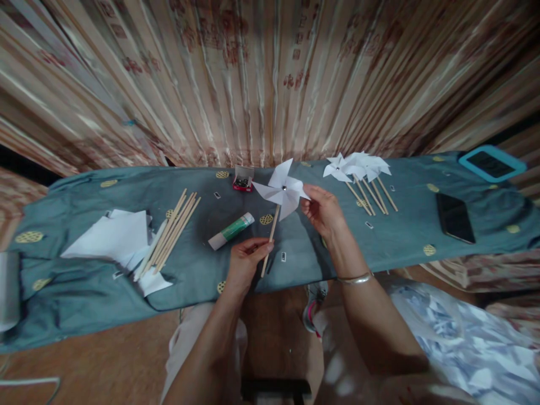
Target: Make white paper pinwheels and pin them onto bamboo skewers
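Curtain: a pleated, red-patterned curtain (261,79) fills the far side.
Cloth: a green-blue cloth (400,225) with yellow oval motifs covers the long table from left to right.
Paper: white sheets (109,236) lie in an overlapping pile on the left.
Pinwheel group: several white pinwheels (367,166) lie overlapped at the far edge, right of centre, their sticks slanting toward the near right.
Pinwheel in hand: one white pinwheel (283,198) is held above the middle of the table, its blades to the far side and its stick pointing near.
Sticks: a loose bundle of wooden sticks (175,233) lies just right of the paper pile.
Left hand: the left hand (247,261) grasps the held pinwheel's stick toward its near end, between thumb and fingers.
Right hand: the right hand (323,211) is half curled, fingertips at the right blade; whether they pinch it, I cannot tell.
Device: a blue-framed device (493,163) sits far right.
Phone: a black phone (455,218) lies nearer than the device.
Tube: a green-and-white tube (232,230) lies left of the held stick.
Box: a small open red box (242,184) of dark bits stands beyond the tube.
Bangle: a silvery bangle (355,279) circles the right wrist.
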Motion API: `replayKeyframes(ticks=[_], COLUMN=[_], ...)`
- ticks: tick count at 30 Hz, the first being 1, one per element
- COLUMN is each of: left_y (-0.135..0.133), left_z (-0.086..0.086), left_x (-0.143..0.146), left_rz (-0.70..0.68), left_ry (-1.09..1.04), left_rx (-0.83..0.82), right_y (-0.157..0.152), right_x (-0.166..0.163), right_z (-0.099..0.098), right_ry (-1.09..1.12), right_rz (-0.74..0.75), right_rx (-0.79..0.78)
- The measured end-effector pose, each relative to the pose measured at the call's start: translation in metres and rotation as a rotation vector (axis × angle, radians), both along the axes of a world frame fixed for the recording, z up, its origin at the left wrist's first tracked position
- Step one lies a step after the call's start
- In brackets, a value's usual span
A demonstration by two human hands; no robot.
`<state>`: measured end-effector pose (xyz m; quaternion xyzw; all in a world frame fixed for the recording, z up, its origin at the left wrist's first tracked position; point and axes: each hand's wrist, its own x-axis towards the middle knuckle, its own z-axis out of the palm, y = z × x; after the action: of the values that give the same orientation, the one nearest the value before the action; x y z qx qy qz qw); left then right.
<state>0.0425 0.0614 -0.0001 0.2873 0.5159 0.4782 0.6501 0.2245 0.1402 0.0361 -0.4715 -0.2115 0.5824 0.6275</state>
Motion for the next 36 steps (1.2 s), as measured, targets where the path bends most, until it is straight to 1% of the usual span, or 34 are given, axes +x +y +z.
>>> replayKeyframes(ticks=[5, 15, 20, 27, 36], left_y=[0.001, 0.003, 0.003, 0.004, 0.005], left_z=[-0.003, 0.001, 0.000, 0.000, -0.002], left_x=[0.000, 0.001, 0.001, 0.002, 0.003], left_rz=[0.040, 0.109, 0.120, 0.138, 0.148], left_ry=[0.015, 0.028, 0.037, 0.042, 0.062], left_rx=[0.017, 0.021, 0.035, 0.049, 0.066], right_y=[-0.002, -0.008, -0.011, -0.017, -0.025], right_x=[-0.003, -0.009, -0.014, -0.023, -0.032], right_z=[-0.001, -0.002, -0.002, 0.000, -0.001], right_ry=[0.007, -0.005, -0.039, -0.010, -0.024], right_rz=[0.008, 0.052, 0.071, 0.148, 0.196], right_rx=[-0.016, 0.001, -0.005, -0.020, -0.032])
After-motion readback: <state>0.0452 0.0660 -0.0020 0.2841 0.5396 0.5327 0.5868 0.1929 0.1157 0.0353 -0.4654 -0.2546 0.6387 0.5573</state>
